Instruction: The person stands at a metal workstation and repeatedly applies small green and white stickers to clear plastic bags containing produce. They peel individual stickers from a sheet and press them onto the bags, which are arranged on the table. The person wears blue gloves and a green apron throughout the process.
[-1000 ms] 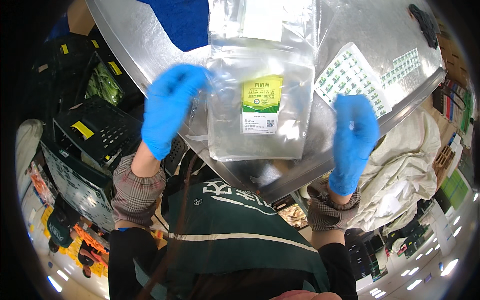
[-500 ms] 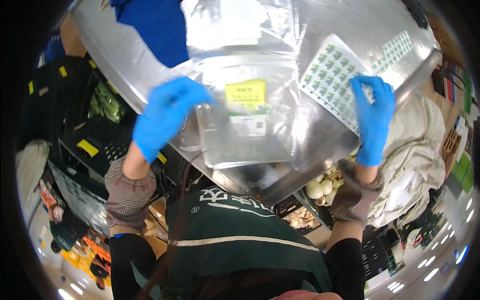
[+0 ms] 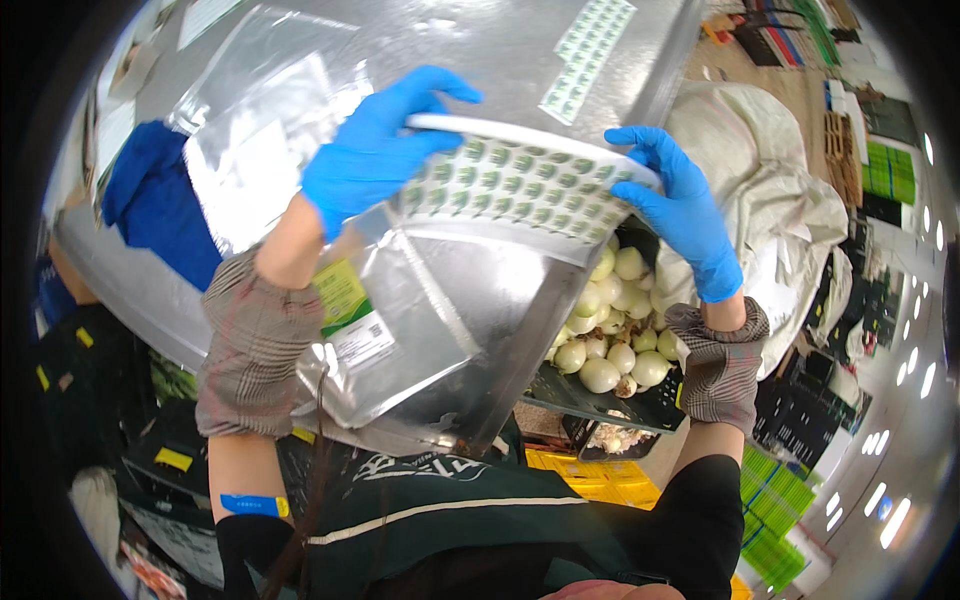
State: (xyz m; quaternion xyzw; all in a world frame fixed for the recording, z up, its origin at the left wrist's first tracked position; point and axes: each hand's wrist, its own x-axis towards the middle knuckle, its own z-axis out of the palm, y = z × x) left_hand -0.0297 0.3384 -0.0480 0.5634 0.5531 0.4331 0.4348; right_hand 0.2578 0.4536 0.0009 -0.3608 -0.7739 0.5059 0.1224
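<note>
A stack of white sticker sheets (image 3: 520,185), printed with rows of small green labels, is lifted off the metal table and bowed between my hands. My left hand (image 3: 370,155), in a blue glove, grips its left end, thumb on the printed face and index finger raised above the edge. My right hand (image 3: 685,215), also gloved in blue, pinches the right end between thumb and fingers. Under my left forearm lies a clear plastic bag (image 3: 415,335) with a yellow-green label (image 3: 342,295) and a white label (image 3: 366,343).
Farther left on the metal table (image 3: 450,40) lie more clear bags (image 3: 280,75) and a blue cloth (image 3: 165,190). A narrower sticker strip (image 3: 585,60) is at the far side. Right of the table edge are a crate of peeled onions (image 3: 610,340) and white sacks (image 3: 750,180).
My left hand has crossed to the right and taken the left end of the sticker sheets. The sheets are now raised and bent. My view has turned toward the right.
</note>
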